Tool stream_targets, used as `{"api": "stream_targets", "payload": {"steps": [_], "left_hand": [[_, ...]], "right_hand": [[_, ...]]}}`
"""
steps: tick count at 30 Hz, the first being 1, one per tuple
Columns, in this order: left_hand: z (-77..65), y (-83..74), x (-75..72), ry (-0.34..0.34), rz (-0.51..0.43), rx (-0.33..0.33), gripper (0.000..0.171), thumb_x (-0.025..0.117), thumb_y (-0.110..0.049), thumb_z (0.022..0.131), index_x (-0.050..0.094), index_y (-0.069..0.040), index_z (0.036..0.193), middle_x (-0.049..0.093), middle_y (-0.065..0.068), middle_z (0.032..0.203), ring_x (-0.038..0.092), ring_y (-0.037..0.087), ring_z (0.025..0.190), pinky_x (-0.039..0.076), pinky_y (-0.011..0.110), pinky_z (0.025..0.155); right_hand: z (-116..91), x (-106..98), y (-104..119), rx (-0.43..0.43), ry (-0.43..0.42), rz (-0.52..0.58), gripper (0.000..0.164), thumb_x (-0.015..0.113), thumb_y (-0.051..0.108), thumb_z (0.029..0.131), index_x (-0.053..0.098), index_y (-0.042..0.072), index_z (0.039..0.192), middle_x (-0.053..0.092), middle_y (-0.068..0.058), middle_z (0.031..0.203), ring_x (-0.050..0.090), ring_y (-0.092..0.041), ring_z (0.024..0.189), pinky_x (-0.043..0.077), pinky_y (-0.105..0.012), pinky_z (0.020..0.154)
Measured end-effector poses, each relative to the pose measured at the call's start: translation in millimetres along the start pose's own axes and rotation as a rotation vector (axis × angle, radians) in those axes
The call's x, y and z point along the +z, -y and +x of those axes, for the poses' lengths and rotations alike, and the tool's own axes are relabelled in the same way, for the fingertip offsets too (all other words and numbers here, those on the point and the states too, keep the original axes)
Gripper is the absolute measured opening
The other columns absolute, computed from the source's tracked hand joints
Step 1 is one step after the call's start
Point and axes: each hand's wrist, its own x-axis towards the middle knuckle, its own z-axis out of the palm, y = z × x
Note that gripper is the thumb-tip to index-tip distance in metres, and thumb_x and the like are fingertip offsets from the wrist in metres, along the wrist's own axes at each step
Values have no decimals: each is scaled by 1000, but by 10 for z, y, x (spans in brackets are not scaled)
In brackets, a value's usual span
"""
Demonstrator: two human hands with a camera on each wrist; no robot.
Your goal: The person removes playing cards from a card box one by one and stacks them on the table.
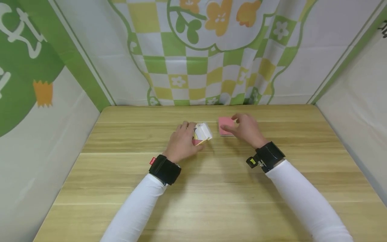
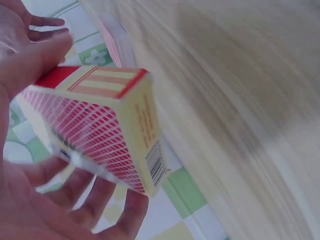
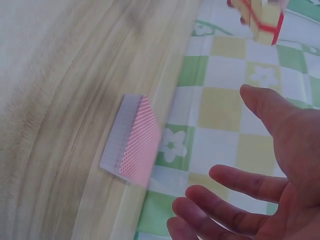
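My left hand (image 1: 182,142) holds a small playing card box (image 1: 204,131) between thumb and fingers, lifted off the table. In the left wrist view the box (image 2: 95,131) shows a red criss-cross back, a striped edge and a barcode on a pale yellow side; its white end flap stands up in the head view. To its right, a deck of playing cards (image 1: 223,123) with pink-red patterned back lies in a neat stack on the table. My right hand (image 3: 295,165) hovers just above this deck (image 3: 137,142), fingers loosely spread and apart from it.
The wooden table (image 1: 199,201) ends in a back edge just beyond the deck. Behind it hangs a green, yellow and white checked curtain (image 1: 193,64), with pale cloth walls at both sides. Each wrist wears a black strap (image 1: 164,169) with a camera.
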Motion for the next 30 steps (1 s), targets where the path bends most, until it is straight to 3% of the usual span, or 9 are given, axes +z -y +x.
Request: {"api": "stream_targets", "payload": {"steps": [5,11,15,21,25,30], "left_hand": [[96,-3,0,-114,10,-112,82,86,-50,77,52,5,128,53,15,105,55,30,92,54,45,67],[286,1,9,-153,134,-292,84,74,-67,80,56,9,110,57,19,96,61,34,81,54,45,61],[452,32,40,-108,213,-416,89,65,-74,82,59,11,109,60,20,95,65,37,80,53,43,62],[688,90,156,28,268,-564,95,55,-76,87,59,13,121,57,18,98,65,35,87,53,43,68],[783,139,250,95,318,-598,90,53,-76,89,63,10,114,57,17,97,65,32,85,53,41,69],[850,199,343,163,370,-586,85,50,-76,90,66,6,108,58,17,99,64,29,83,52,38,67]], "right_hand": [[-107,-63,-16,-6,17,24,67,74,47,90,62,-6,129,63,-29,124,61,-41,114,50,-53,88],[-172,-93,-54,-24,7,14,66,74,47,89,63,-6,127,65,-28,121,63,-40,111,51,-52,87],[-193,-92,-63,-28,16,0,66,74,48,89,63,-6,127,66,-28,119,63,-40,109,51,-52,87],[-183,-72,-97,-2,43,-17,69,73,49,90,60,-7,130,64,-30,122,61,-43,112,51,-54,88],[-161,-54,-110,10,48,-35,72,72,51,90,59,-7,131,64,-29,123,61,-43,112,50,-54,89],[-161,-24,-104,-19,25,-50,71,74,50,89,61,-7,129,65,-29,121,62,-42,110,50,-54,90]]}}
